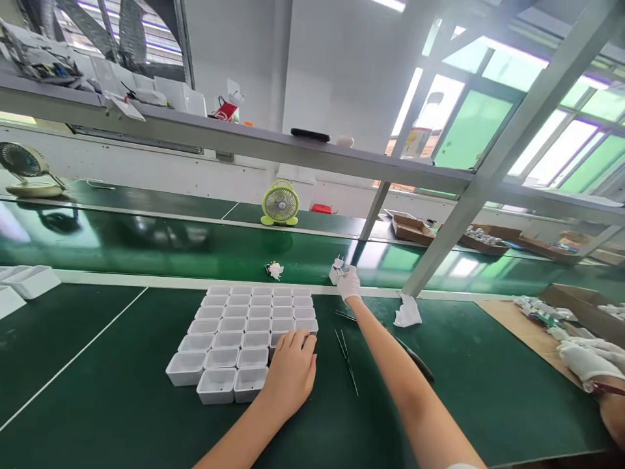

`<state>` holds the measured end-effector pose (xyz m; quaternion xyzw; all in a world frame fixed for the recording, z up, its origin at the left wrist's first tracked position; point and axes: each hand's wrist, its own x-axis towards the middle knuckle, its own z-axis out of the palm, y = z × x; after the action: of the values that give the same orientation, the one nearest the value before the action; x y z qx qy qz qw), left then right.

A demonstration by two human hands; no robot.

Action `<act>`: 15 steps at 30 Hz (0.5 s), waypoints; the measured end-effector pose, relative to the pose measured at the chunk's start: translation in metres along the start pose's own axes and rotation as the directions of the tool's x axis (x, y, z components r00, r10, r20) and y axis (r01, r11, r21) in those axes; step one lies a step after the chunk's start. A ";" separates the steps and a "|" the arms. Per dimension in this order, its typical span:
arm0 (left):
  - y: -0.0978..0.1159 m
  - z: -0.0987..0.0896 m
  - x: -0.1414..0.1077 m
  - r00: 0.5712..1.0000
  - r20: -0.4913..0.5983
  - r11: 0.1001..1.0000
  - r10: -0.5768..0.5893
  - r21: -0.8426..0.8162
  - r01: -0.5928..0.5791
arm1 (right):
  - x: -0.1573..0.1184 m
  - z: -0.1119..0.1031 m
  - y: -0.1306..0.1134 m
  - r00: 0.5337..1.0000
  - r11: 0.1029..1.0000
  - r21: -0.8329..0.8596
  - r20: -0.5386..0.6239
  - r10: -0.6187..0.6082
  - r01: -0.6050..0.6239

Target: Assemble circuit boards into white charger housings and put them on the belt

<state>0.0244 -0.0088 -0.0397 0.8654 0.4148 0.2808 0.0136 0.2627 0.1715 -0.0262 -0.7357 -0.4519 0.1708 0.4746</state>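
Across the green worktop [122,417] spreads a block of white boxes [234,340]. Our left hand [291,368] hides some at its right edge, palm down, fingers bent and close together; we cannot tell what they grip. Beyond the block's far right corner, our gloved right hand [348,284] reaches forward, fingers narrowed on a white plug [336,270], partly covered.

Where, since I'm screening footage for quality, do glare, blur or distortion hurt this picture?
Head view: the windows at upper right are blown out in places, with haze nearby; bright reflections streak the glossy green belt; the shelf slants, and objects near the edges look stretched; the right hand is soft in detail, its fingers hard to separate.
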 end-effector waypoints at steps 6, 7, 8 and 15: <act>-0.002 0.007 -0.003 1.000 0.001 1.000 -0.007 -0.015 0.007 | -0.056 -0.023 0.017 0.990 0.989 0.053 0.018 -0.138 0.137; -0.003 0.009 -0.003 1.000 -0.005 1.000 0.002 -0.016 -0.002 | -0.069 -0.029 0.021 0.986 0.984 0.055 0.023 -0.168 0.167; -0.004 0.011 -0.004 1.000 -0.015 1.000 0.013 -0.013 -0.014 | -0.082 -0.035 0.025 0.980 0.979 0.051 0.025 -0.198 0.197; -0.028 0.036 0.001 0.989 -0.106 0.993 0.099 0.080 -0.091 | -0.130 -0.055 0.032 0.931 0.920 -0.143 0.061 -0.361 0.366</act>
<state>0.0232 0.0183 -0.0769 0.8675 0.3833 0.3122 -0.0552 0.2473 0.0297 -0.0499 -0.6703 -0.5999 0.0571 0.4330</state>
